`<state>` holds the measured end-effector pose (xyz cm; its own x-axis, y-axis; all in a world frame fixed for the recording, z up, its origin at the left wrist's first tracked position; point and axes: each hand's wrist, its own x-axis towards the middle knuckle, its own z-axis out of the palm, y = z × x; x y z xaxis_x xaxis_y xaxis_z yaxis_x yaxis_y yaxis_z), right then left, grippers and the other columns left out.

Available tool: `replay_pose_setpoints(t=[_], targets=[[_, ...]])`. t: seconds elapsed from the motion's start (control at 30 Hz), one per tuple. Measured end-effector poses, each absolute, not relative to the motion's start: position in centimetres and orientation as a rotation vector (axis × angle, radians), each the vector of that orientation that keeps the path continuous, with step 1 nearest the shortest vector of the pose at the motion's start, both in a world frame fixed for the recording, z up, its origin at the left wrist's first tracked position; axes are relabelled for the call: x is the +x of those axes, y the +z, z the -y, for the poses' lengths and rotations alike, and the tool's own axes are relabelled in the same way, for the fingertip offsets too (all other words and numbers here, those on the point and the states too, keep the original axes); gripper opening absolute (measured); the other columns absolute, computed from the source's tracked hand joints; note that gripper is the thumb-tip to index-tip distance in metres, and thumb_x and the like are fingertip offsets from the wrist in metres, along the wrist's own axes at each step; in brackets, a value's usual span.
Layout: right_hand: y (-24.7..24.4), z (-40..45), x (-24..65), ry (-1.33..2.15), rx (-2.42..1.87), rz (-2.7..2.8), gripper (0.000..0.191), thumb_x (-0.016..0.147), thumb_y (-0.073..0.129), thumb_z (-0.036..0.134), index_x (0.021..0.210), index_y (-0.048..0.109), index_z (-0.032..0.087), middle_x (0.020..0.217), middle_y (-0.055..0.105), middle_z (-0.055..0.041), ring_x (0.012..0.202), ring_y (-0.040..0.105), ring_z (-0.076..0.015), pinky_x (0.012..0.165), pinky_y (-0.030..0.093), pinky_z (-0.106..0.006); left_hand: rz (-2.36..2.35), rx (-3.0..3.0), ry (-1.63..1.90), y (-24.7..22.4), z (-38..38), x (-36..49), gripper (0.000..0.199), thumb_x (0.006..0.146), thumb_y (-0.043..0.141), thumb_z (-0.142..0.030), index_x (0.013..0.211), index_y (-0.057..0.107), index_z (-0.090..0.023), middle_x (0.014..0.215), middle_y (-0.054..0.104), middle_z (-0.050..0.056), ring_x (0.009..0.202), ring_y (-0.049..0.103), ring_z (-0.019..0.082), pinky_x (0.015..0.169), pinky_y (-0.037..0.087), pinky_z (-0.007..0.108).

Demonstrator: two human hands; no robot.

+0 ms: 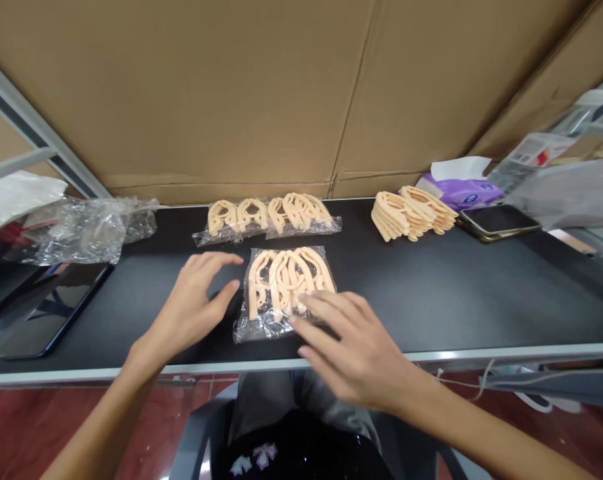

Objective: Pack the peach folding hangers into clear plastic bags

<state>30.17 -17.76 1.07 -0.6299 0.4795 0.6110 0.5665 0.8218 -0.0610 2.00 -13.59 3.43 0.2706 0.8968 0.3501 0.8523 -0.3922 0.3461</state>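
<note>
A clear plastic bag [266, 327] with several cream folding hangers [281, 280] inside lies flat on the black table, between my hands. My right hand [351, 347] is over its lower right corner, fingers stretched and apart; whether the fingertips touch the plastic I cannot tell. Just left of the bag, my left hand [196, 300] hovers with thumb and forefinger spread, holding nothing. Behind, two more bagged sets of hangers [238, 217] lie side by side. Loose cream hangers [411, 213] are stacked in overlapping piles at the back right.
Crumpled clear bags [96, 230] lie at the left, above a dark phone [56, 310]. A purple tissue pack [461, 190] and another phone [501, 220] sit back right. Cardboard [231, 93] walls the rear; a metal edge [481, 353] runs along the front.
</note>
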Motion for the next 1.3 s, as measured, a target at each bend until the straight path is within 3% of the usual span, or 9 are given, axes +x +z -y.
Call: replay_pose_setpoints(t=[0.1, 0.2, 0.33, 0.53, 0.67, 0.83, 1.07, 1.3], targets=[[0.6, 17.8, 28.8, -0.204, -0.818, 2.576, 0.048, 0.1, 0.053, 0.047, 0.139, 0.06, 0.019, 0.151, 0.055, -0.0141, 0.138, 0.049, -0.0358, 0.11, 0.045, -0.054, -1.822, 2.636, 0.572, 3.0, 10.1, 3.2, 0.047, 0.102, 0.041, -0.041, 0.142, 0.054, -0.02, 0.146, 0.055, 0.013, 0.135, 0.047, 0.034, 0.112, 0.04, 0.054], [0.3, 17.0, 28.8, -0.132, -0.941, 2.639, 0.056, 0.099, 0.051, 0.058, 0.146, 0.054, 0.027, 0.155, 0.051, -0.0119, 0.14, 0.048, -0.039, 0.111, 0.043, -0.059, -1.986, 2.66, 0.322, 2.0, 7.0, 3.8, 0.059, 0.105, 0.034, -0.047, 0.157, 0.039, -0.02, 0.16, 0.04, 0.016, 0.147, 0.035, 0.039, 0.117, 0.032, 0.06], [0.4, 16.9, 30.4, -0.115, -0.963, 2.654, 0.05, 0.101, 0.049, 0.054, 0.142, 0.057, 0.028, 0.152, 0.054, -0.0113, 0.14, 0.049, -0.0374, 0.111, 0.044, -0.058, -1.996, 2.591, 0.119, 1.1, 3.8, 3.1, 0.063, 0.106, 0.024, -0.05, 0.163, 0.027, -0.022, 0.167, 0.03, 0.014, 0.153, 0.028, 0.039, 0.122, 0.025, 0.057], [-0.3, 18.4, 33.6, -0.209, -0.94, 2.603, 0.044, 0.097, 0.056, 0.055, 0.13, 0.065, 0.027, 0.146, 0.059, -0.0112, 0.134, 0.054, -0.0365, 0.106, 0.049, -0.06, -1.916, 2.701, 0.066, 0.8, 0.8, 1.6, 0.061, 0.105, 0.022, -0.054, 0.159, 0.038, -0.031, 0.168, 0.031, 0.005, 0.157, 0.02, 0.036, 0.126, 0.014, 0.055], [-1.2, 19.2, 35.6, -0.335, -0.963, 2.572, 0.048, 0.092, 0.064, 0.055, 0.132, 0.065, 0.028, 0.144, 0.06, -0.0136, 0.137, 0.05, -0.0388, 0.104, 0.048, -0.062, -1.909, 2.615, 0.028, 0.9, 0.0, 1.3, 0.061, 0.105, 0.018, -0.057, 0.16, 0.034, -0.036, 0.171, 0.024, 0.0, 0.158, 0.014, 0.034, 0.127, 0.007, 0.058], [-1.8, 19.3, 37.2, -0.46, -1.017, 2.58, 0.055, 0.094, 0.063, 0.05, 0.145, 0.056, 0.03, 0.151, 0.054, -0.0136, 0.142, 0.045, -0.0384, 0.105, 0.047, -0.061, -1.867, 2.528, -0.125, 1.3, 0.4, 0.8, 0.063, 0.104, 0.017, -0.06, 0.162, 0.027, -0.038, 0.173, 0.016, 0.002, 0.159, 0.012, 0.032, 0.126, 0.009, 0.06], [-2.4, 19.4, 38.7, -0.443, -1.08, 2.549, 0.057, 0.094, 0.064, 0.048, 0.148, 0.053, 0.031, 0.155, 0.051, -0.0131, 0.146, 0.042, -0.0389, 0.108, 0.044, -0.062, -1.842, 2.566, -0.079, 1.8, 2.6, -0.4, 0.063, 0.104, 0.02, -0.058, 0.161, 0.032, -0.035, 0.169, 0.029, 0.007, 0.156, 0.022, 0.035, 0.122, 0.019, 0.065], [-2.7, 19.5, 38.8, -0.444, -1.086, 2.536, 0.056, 0.094, 0.064, 0.048, 0.147, 0.055, 0.03, 0.154, 0.052, -0.0144, 0.144, 0.043, -0.039, 0.11, 0.041, -0.064, -1.847, 2.558, -0.147, 2.3, 2.4, -0.1, 0.059, 0.103, 0.019, -0.058, 0.156, 0.041, -0.041, 0.167, 0.032, 0.008, 0.155, 0.024, 0.041, 0.116, 0.02, 0.074]])
